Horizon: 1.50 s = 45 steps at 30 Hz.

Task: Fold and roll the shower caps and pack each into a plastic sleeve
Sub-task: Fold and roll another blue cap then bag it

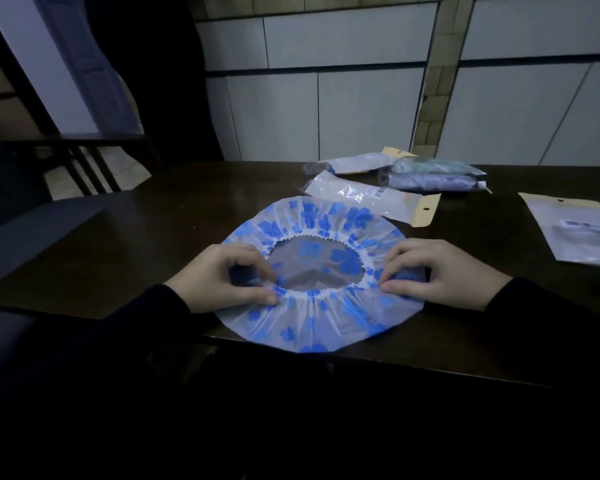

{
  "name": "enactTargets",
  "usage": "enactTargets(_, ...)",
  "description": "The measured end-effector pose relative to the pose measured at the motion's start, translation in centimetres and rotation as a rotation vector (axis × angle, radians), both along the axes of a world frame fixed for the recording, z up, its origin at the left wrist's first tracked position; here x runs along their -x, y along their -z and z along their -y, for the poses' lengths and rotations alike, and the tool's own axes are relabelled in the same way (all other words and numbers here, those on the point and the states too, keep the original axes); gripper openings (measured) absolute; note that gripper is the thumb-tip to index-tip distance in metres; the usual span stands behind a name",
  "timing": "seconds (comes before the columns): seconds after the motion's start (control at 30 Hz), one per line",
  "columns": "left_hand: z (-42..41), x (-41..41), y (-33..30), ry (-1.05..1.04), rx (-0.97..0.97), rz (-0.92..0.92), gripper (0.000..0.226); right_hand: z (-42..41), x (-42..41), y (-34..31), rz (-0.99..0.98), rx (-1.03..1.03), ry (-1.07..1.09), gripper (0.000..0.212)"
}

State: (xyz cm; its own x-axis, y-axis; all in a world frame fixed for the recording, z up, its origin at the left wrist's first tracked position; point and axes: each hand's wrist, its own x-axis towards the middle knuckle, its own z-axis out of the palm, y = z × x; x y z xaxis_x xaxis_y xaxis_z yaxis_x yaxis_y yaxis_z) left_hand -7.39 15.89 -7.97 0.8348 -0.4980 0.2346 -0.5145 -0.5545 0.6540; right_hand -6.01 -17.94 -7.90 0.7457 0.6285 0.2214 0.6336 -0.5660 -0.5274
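While two clear plastic sleeves point(433, 174) hold rolled caps, the flat translucent blue-flowered shower cap point(321, 271) lies on the dark desk point(136, 244), pinched at its elastic by left hand point(219, 282) and right hand point(440, 271).

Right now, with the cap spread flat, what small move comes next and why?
Probably fold the cap in half: it lies open and flat on the table, and both the left hand and right hand pinch its elastic rim at opposite sides.

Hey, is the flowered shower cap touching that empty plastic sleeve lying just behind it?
Cannot tell. In the head view the shower cap has its far rim right against the near edge of the plastic sleeve, with no visible gap, but contact isn't plain.
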Motion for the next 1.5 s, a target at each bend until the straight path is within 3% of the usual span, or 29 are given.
enactTargets(0.1,-1.2,-0.1,-0.7,0.022,0.044,-0.265,0.059,1.0,-0.3,-0.4,-0.206,-0.003,-0.004,0.032)
enactTargets(0.2,-2.0,-0.1,-1.1,0.094,0.033,-0.38,0.07,2.0,-0.4,-1.1,-0.308,0.062,-0.024,0.045)
enactTargets(0.37,-2.1,-0.2,-1.2,0.119,-0.051,-0.372,0.06,2.5,-0.6,-0.9,-0.258,-0.026,0.042,0.019)
enactTargets(0.47,-2.0,-0.5,-1.1,0.094,-0.047,-0.334,0.05,2.3,-0.7,-0.7,-0.213,-0.126,0.129,0.025)
enactTargets(0.63,-2.2,-1.1,-1.1,-0.077,0.234,-0.408,0.056,1.5,-0.7,-0.6,-0.097,-0.205,0.271,0.03)
enactTargets(0.77,-2.0,-2.5,-1.4,-0.25,0.306,-0.34,0.04,1.1,-1.4,-0.1,0.028,-0.199,0.376,0.041)
enactTargets(0.87,-1.8,-3.2,-2.0,-0.347,0.163,-0.341,0.061,0.5,-2.1,-0.2,0.072,-0.227,0.458,0.044)
enactTargets(0.97,-1.5,-3.8,-2.2,-0.416,0.008,-0.345,0.039,-0.3,-2.5,-0.6,0.039,-0.264,0.466,0.045)
enactTargets(1.1,-1.1,-4.6,-2.5,-0.526,-0.093,-0.211,0.037,-2.0,-3.2,-1.6,0.042,-0.308,0.497,0.031)
enactTargets(1.17,-1.2,-4.9,-2.2,-0.579,-0.184,-0.173,0.034,-2.9,-3.8,-1.2,0.051,-0.213,0.558,0.03)
enactTargets(1.27,-1.0,-5.4,-1.4,-0.611,-0.358,-0.119,0.023,-3.9,-4.4,-0.1,0.023,0.084,0.648,0.026)
enactTargets(1.37,-1.2,-5.9,-1.2,-0.623,-0.425,-0.126,0.011,-4.4,-4.2,-0.6,0.043,0.208,0.681,0.023)
enactTargets(1.43,-1.1,-5.9,-1.9,-0.649,-0.535,-0.11,0.019,-5.0,-4.2,-1.4,0.091,0.231,0.68,0.023)
enactTargets(1.5,-0.5,-6.0,-2.7,-0.697,-0.673,0.066,0.035,-5.7,-4.4,-1.9,0.103,0.217,0.673,0.024)
